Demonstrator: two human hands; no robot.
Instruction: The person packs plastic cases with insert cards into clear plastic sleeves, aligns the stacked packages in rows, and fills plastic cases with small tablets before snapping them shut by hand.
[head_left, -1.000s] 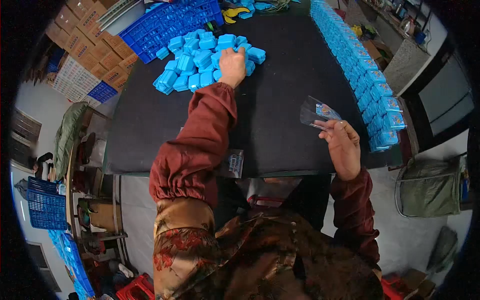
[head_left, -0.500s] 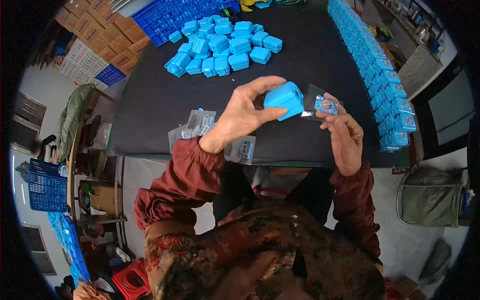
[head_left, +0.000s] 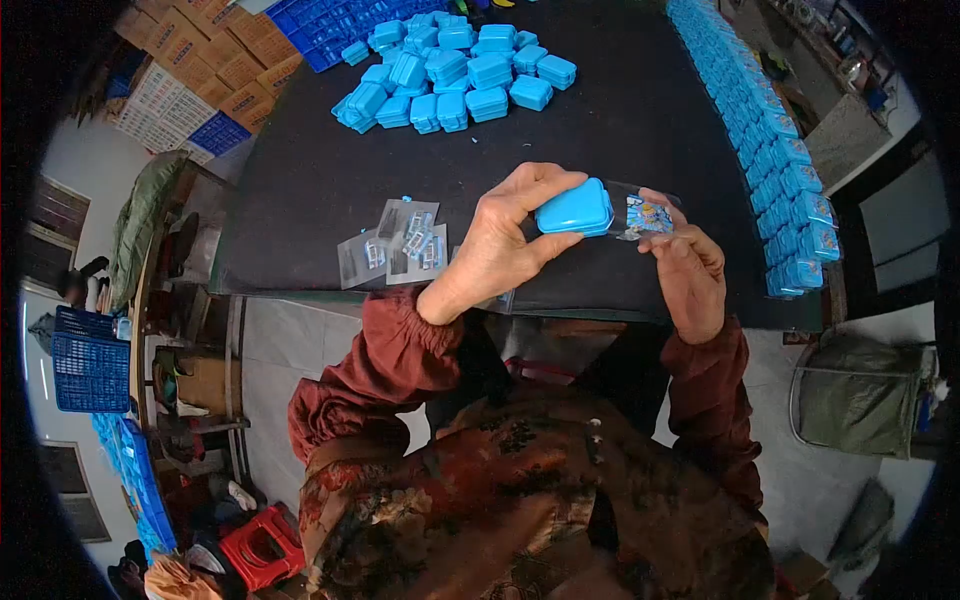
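My left hand grips a small light-blue plastic box between thumb and fingers, lid facing up. My right hand pinches a clear plastic bag with a colourful printed card showing in it. The box's right end meets the left edge of the bag; I cannot tell whether it is inside. Several clear packets with small blue-and-white pieces lie on the black table left of my left wrist, which partly covers another packet.
A heap of blue boxes sits at the back of the table. Along the right edge runs a long stacked row of boxes with printed lids. A blue crate stands back left. A red stool is on the floor.
My left hand has moved slightly right and levelled the box, bringing its end against the bag. The right hand stays nearly in place, still pinching the bag. The view has shifted slightly.
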